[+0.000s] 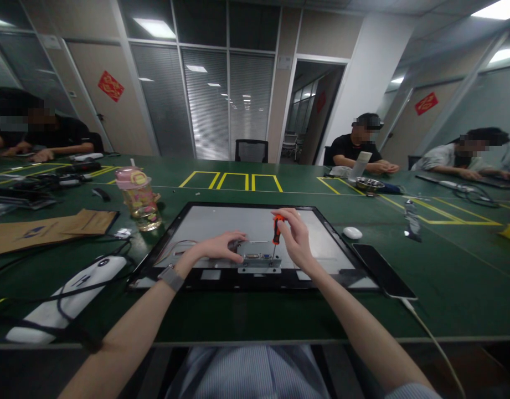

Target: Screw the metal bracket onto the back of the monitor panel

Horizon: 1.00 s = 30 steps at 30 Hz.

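A flat display panel (205, 221) with a black frame lies on the table before me. Near its front edge is a metal bracket (258, 270) with video ports set in it. My right hand (297, 235) grips an orange and black screwdriver (277, 228), held upright with its tip down at the bracket's right part. My left hand (223, 247) rests at the bracket's left side, thumb and fingers apart around a small dark part that I cannot make out clearly. Thin cables (171, 249) run to the left of this hand.
Left of the panel stand a drink cup (140, 199), a brown paper bag (51, 228) and a white power strip (72, 299) with black cables. To the right lie a phone (383, 271) on a charging cable and a white earbud case (353, 233). Several people sit across the green table (238, 318).
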Available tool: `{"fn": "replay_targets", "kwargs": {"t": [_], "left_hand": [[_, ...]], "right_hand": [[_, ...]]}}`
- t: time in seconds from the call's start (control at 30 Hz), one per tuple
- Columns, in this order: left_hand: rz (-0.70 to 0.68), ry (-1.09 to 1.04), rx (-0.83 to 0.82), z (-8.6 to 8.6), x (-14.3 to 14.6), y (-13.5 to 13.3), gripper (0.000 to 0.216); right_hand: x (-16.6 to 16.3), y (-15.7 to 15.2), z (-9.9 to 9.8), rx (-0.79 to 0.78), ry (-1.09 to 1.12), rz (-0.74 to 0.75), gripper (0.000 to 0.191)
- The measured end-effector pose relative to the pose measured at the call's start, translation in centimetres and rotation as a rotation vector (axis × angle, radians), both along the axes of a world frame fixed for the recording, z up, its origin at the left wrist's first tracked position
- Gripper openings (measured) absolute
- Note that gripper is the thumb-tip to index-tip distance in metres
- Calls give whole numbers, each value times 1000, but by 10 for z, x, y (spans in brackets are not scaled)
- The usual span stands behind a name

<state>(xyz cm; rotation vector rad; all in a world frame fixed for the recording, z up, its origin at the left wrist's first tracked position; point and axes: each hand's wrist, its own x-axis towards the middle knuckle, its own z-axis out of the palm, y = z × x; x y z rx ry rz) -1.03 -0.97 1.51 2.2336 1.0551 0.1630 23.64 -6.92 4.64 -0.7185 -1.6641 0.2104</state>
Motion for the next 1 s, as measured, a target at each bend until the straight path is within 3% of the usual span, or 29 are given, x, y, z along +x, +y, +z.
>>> {"fn": "replay_targets", "kwargs": {"t": [0.1,0.33,0.57,0.8,1.0], "left_hand": [[-3,3,-1,-1,-1,1,78],[0,1,-5,1,0,0,77],[2,9,1,1,0,0,78],[15,13,-22,6,2,-4,77],[5,9,-5,4,1,-2,77]], "right_hand": [[-1,0,-2,-30,38,62,26],[-2,-1,3,69,12,-129,11],[1,0,-4,-27,51,49,26],[-3,0,3,64,2,-133,13],[-1,0,0,-39,22,21,26]]}}
